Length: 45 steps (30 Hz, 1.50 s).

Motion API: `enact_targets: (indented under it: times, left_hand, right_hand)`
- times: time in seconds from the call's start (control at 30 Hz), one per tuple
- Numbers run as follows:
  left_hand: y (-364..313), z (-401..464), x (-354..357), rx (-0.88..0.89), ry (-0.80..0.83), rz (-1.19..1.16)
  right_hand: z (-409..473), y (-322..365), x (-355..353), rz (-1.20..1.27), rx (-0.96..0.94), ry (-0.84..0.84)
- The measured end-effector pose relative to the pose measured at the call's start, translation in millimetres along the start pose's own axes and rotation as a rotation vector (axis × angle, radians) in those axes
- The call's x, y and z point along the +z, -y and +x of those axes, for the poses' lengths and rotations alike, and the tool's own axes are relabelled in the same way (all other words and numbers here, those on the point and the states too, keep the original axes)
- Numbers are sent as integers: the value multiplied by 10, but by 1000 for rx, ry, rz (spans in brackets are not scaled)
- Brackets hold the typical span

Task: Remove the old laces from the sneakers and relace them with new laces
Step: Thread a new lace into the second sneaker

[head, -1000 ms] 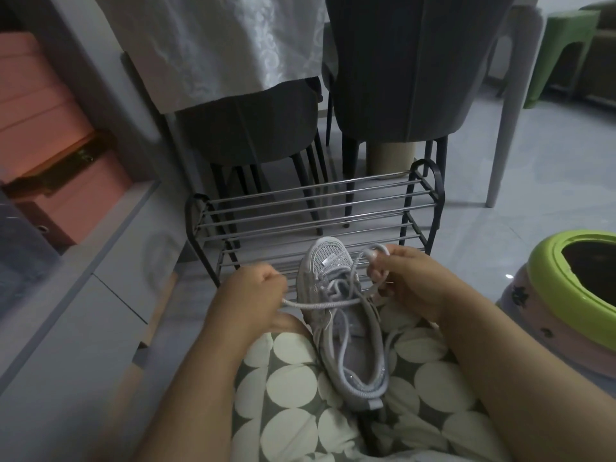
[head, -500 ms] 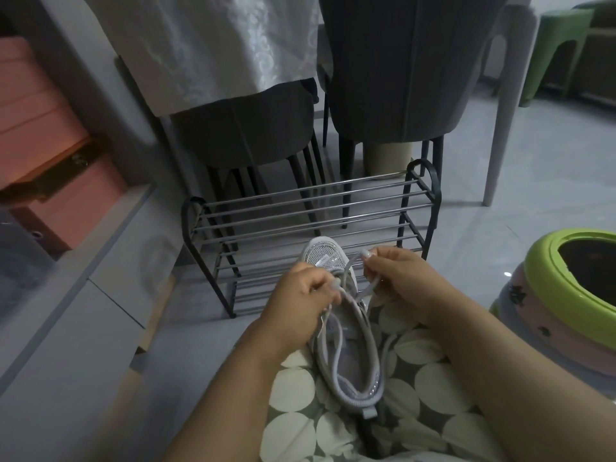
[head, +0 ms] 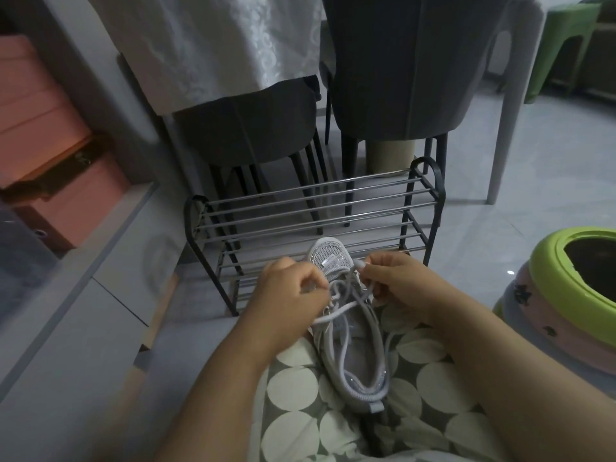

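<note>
A light grey mesh sneaker (head: 358, 371) lies on my lap, toe pointing away from me, on green cloth with cream dots. A pale grey lace (head: 343, 308) crosses loosely over its eyelets, with one strand trailing out to the left. My left hand (head: 290, 291) pinches the lace at the sneaker's left side, fingers curled. My right hand (head: 390, 278) pinches another part of the lace near the toe end, on the right. Both hands sit close together over the front of the shoe.
A low black and chrome shoe rack (head: 313, 215) stands on the floor just beyond my knees. Dark chairs (head: 393, 71) and a white tablecloth (head: 213, 45) are behind it. A green-rimmed round tub (head: 546, 285) sits right; pink boxes (head: 50, 155) and a grey cabinet left.
My left hand swung in from the far left to the sneaker, then eased back slightly. The lace, stretched taut a second ago, now lies slack and crossed between both hands.
</note>
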<state>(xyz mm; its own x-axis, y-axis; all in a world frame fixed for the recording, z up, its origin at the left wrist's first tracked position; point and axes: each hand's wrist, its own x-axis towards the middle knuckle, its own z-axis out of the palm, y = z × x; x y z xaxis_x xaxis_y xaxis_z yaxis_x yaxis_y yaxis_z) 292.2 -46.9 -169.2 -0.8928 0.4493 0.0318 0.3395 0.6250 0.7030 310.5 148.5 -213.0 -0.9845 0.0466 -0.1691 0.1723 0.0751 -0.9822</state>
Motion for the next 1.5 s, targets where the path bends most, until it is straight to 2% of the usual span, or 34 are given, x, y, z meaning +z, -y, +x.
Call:
enact_targets:
  times: [0.17,0.23,0.33,0.57,0.63,0.7,0.8,0.93,1.0,1.1,1.17,1.27,1.37,1.5]
  left_hand:
    - [-45,14,346,53,124,307]
    - [-5,45,414,84,133,306]
    - [-3,66,369,43,146,-18]
    - [-50,-16,-41,-99,146,-813]
    - [-100,-39,-195,-73,93,-909]
    - [-108,-65,-288,-10,91,-847]
    - [-39,-102,-283,19,188,-735]
    - [59,-131,-272,44,214,-869]
    - [86,-123,-315,54,205,-858]
    - [44,-137,-336,12,275,-597]
    - [20,-127,-288,-80,305,-462]
    - [100,-33,-137,-196,142,-261]
    - [212,105,37,-195,-30,-179]
    - [257,233,228,-162,24,-181]
  right_hand:
    - [-24,10,23,18,0,-19]
    - [-27,9,24,24,4,-26]
    - [-32,26,38,15,0,-37]
    - [-45,43,66,-217,21,-1]
    - [-40,29,65,-265,24,18]
    - [-34,26,57,-274,22,27]
    - [-50,57,17,-236,39,11]
    - [-65,66,-12,-224,25,34]
    - [-60,57,-11,-277,24,50]
    - [-59,80,-26,-294,21,-1]
    - [-44,95,-33,-272,26,-67]
    - [-11,116,-33,-292,45,-154]
    - [10,136,-5,-378,20,-183]
    - [52,151,79,-486,-10,-132]
